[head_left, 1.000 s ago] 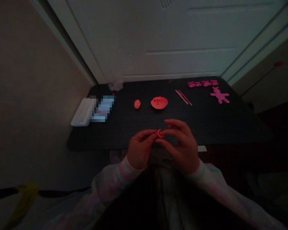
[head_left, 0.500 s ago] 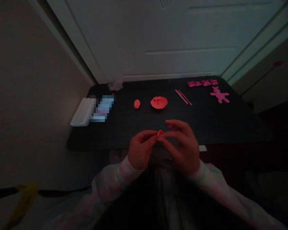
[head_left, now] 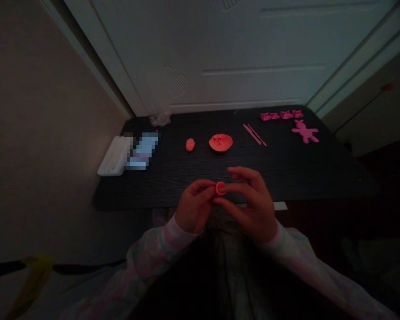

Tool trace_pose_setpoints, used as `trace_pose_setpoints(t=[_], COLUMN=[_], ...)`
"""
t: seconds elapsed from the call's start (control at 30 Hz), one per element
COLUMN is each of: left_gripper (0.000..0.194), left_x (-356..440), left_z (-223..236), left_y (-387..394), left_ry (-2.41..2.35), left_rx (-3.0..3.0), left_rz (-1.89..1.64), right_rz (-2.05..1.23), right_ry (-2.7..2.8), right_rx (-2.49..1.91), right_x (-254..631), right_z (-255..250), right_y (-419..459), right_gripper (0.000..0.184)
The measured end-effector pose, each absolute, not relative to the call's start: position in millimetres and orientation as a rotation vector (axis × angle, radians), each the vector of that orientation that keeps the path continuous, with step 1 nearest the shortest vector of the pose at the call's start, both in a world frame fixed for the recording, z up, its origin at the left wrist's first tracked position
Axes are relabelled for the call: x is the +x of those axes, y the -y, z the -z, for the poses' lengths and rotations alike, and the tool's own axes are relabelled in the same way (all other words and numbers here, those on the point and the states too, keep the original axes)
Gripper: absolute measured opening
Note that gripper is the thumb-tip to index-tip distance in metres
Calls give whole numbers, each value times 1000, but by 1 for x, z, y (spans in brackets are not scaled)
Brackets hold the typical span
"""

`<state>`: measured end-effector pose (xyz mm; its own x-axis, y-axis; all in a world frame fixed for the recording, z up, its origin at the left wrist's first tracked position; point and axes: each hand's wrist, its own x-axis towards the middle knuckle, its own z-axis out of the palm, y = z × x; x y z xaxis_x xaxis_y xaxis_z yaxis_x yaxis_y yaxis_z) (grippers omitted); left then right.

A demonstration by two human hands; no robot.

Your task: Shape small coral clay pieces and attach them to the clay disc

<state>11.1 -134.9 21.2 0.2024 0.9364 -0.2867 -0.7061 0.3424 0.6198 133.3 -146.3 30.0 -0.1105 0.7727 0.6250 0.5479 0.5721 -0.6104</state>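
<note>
A small coral clay cup (head_left: 218, 192) is held at the table's near edge, its round hollow turned up toward me. My left hand (head_left: 195, 206) pinches its left side between thumb and fingertips. From the right, my right hand (head_left: 253, 204) has its index fingertip in the hollow, the thumb just below the rim and the other fingers raised. Beyond my hands lies a coral clay bowl (head_left: 221, 146) with small clay pieces inside. A lump of coral clay (head_left: 190, 145) rests to the left of that bowl.
Two thin pink modelling tools (head_left: 254, 135) lie right of the bowl. Farther right are a pink clay bear (head_left: 306, 132) and a row of pink clay pieces (head_left: 286, 115). A white case (head_left: 115, 156), a blurred-out screen (head_left: 144, 151) and crumpled plastic (head_left: 160, 119) occupy the dark table's left side.
The clay cup has turned so its hollow now shows more fully. My right thumb has dropped slightly away from its rim, while my left hand has shifted slightly left.
</note>
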Motion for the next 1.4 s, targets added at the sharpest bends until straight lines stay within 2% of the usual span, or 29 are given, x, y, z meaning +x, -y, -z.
trace_pose_setpoints(t=[0.1,1.4], left_gripper=[12,23], left_x=[12,16], left_z=[-20,-22], left_y=[136,137], left_ry=[-692,-709], left_rx=[392,370], left_rz=[-1187,-1239], right_rz=[-230,-222], right_ry=[1770,1727], right_rx=[-1078,-1081], right_x=[133,130], right_z=[-30,-32], right_y=[146,150], right_gripper=[11,15])
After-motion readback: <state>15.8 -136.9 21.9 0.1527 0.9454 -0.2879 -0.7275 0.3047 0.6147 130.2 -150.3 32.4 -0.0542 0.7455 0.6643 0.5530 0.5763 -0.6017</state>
